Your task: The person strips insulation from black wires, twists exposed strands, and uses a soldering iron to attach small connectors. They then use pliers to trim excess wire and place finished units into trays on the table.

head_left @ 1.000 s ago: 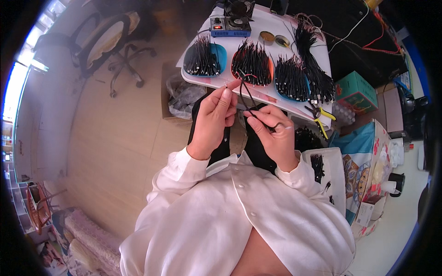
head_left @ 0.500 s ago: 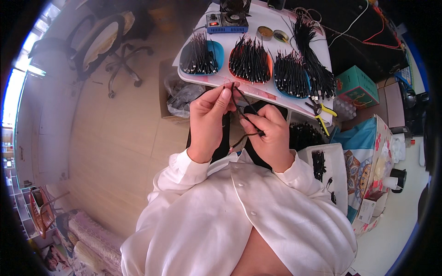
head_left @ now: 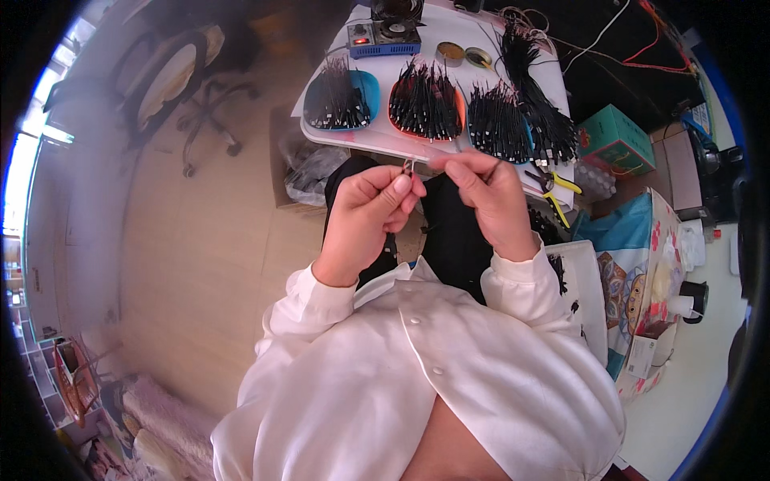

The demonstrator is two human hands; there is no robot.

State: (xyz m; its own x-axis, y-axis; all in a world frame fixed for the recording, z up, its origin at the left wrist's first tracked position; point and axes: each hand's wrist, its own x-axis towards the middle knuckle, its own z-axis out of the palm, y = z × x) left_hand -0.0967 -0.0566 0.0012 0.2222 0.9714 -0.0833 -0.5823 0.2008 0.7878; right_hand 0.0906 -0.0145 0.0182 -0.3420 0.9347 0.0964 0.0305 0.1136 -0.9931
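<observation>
Pinched between thumb and fingers of my left hand [head_left: 369, 212] is the end of a thin black cable [head_left: 407, 169], with fine pale wire tips standing up from it. Most of its length is hidden by the hand. My right hand [head_left: 499, 196] is closed in a pinch just right of those tips, its fingertips smeared by motion; what they hold, if anything, cannot be made out. Both hands are over my lap, before the near edge of the white table [head_left: 361, 141].
Black cables with metal plugs fill a left blue tray [head_left: 370, 90], an orange tray [head_left: 459, 112] and another blue tray. A blue heating device [head_left: 383, 42] and two small round tins [head_left: 450, 54] stand behind. Yellow-handled pliers [head_left: 553, 204] lie at the right edge, near a green box [head_left: 616, 138].
My right hand has moved up and to the right, away from the cable's hanging length. The left hand now keeps the cable's end with pale wire tips showing. The view has shifted slightly.
</observation>
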